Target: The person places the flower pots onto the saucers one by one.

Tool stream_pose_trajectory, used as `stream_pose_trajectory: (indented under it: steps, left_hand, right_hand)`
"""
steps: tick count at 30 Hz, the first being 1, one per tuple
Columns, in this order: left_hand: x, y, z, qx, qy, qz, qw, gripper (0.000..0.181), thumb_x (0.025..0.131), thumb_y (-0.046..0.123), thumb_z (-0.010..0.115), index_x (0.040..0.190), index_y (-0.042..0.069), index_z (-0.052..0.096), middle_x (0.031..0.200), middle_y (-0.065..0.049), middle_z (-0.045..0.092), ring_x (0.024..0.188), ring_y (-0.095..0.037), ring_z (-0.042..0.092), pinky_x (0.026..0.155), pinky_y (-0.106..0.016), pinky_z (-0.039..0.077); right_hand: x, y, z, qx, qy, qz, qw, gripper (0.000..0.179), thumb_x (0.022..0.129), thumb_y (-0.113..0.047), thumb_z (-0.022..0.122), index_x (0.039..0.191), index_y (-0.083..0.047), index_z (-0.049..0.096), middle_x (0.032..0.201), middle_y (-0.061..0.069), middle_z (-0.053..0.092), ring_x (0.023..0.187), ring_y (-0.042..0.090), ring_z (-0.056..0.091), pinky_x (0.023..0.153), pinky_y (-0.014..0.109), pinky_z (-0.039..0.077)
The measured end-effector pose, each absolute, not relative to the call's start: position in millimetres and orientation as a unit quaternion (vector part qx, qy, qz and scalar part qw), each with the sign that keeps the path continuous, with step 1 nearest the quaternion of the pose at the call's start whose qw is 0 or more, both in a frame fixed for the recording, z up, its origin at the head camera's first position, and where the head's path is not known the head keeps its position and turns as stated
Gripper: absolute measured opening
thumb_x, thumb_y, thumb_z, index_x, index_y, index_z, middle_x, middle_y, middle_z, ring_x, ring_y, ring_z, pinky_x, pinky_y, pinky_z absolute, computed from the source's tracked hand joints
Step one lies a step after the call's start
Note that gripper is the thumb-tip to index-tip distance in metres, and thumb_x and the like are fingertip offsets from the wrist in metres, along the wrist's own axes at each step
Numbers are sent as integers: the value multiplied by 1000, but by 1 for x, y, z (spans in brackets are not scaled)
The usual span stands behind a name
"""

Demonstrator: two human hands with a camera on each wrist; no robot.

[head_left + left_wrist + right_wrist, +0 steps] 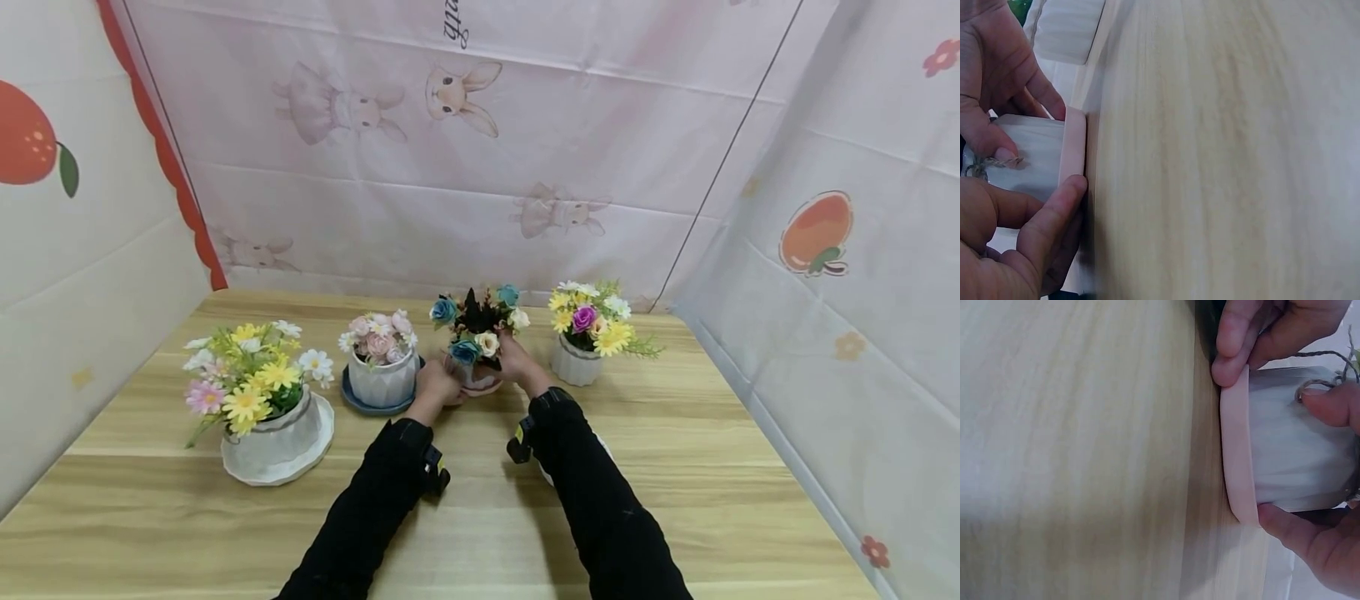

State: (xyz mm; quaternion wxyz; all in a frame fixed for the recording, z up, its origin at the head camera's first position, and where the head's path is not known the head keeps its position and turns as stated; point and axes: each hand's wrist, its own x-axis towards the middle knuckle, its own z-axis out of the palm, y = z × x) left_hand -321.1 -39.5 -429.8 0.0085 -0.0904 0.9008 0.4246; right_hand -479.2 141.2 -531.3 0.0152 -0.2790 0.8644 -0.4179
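Between the hands, near the back of the table, stands a white flowerpot (1300,440) with twine around it. Blue and cream artificial flowers (465,350) rise from it. The pot's base sits in a pink saucer (1238,450), low over the wood. My left hand (437,385) pinches the saucer's rim, fingertips at its edge in the left wrist view. With my right hand (519,364) I grip the pot, the thumb across its front by the twine and a finger reaching down to the saucer's rim.
At left, a pot of yellow and white flowers (255,383) stands on a white saucer (322,429). Beside my left hand is a pink-flower pot (382,379) on a blue saucer (375,408). Another flowerpot (576,364) stands at right. My right forearm mostly hides a white dish (546,476).
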Motion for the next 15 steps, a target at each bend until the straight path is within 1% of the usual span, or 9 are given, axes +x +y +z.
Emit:
stream_pose_trajectory:
  steps: [1,3,4,6,8,9,11,14,15]
  left_hand:
    - [-321,-39,-430,-91,899,428,10,28,88,17,57,94,-10,64,69,-13,65,67,-25,66,78,-33,51]
    - [-321,-39,-431,-91,899,429,7,27,88,16,57,94,-9,64,72,-14,66,69,-26,66,78,-33,51]
    - [-321,-39,-430,-92,898,430,4,26,87,15,58,94,-9,64,74,-15,66,70,-27,65,77,-33,51]
    - [-320,-38,-430,-94,898,429,-1,26,87,16,57,92,-9,64,76,-16,66,70,-27,65,76,-33,51]
    - [-319,-36,-430,-95,899,427,-8,27,87,17,57,90,-8,65,75,-16,66,70,-28,65,74,-33,52]
    - [-318,-36,-430,-96,899,427,-14,26,87,16,57,89,-8,66,74,-16,65,71,-28,64,72,-33,52]
    - [-317,-35,-430,-95,897,431,-22,25,86,16,58,89,-8,67,70,-14,64,69,-29,64,69,-33,52]
    - [-315,-33,-430,-85,898,429,-43,23,86,14,57,89,-6,68,65,-11,63,70,-30,62,68,-34,52]
    - [-315,-33,-430,-81,899,427,-50,23,86,14,56,89,-5,68,64,-10,62,70,-30,62,69,-34,51]
  right_hand:
    - [-482,142,-535,-297,859,-417,6,104,79,-41,73,149,-12,2,151,14,13,132,24,27,102,30,30]
    - [-474,139,-526,-278,864,-419,26,101,79,-37,74,150,-13,6,151,12,16,132,24,28,103,34,30]
    - [-472,139,-524,-278,864,-419,27,98,79,-38,73,150,-14,9,150,11,19,132,24,29,103,34,30]
    - [-470,139,-522,-287,859,-423,19,91,79,-45,71,148,-19,18,146,9,27,128,21,33,100,28,31]
    - [-468,136,-519,-270,870,-411,23,85,80,-42,71,147,-20,23,144,9,31,126,20,36,99,27,32]
    - [-472,136,-523,-268,873,-407,24,85,81,-43,70,147,-20,22,144,10,30,126,20,35,99,26,32]
    - [-484,136,-537,-278,878,-389,7,83,83,-45,67,147,-19,21,145,13,26,127,22,35,97,25,32]
    - [-498,137,-552,-278,879,-387,1,90,81,-45,69,148,-17,15,147,15,20,130,27,31,100,31,33]
    - [-499,138,-553,-274,875,-398,7,93,79,-49,69,149,-21,13,148,13,19,131,26,30,101,32,32]
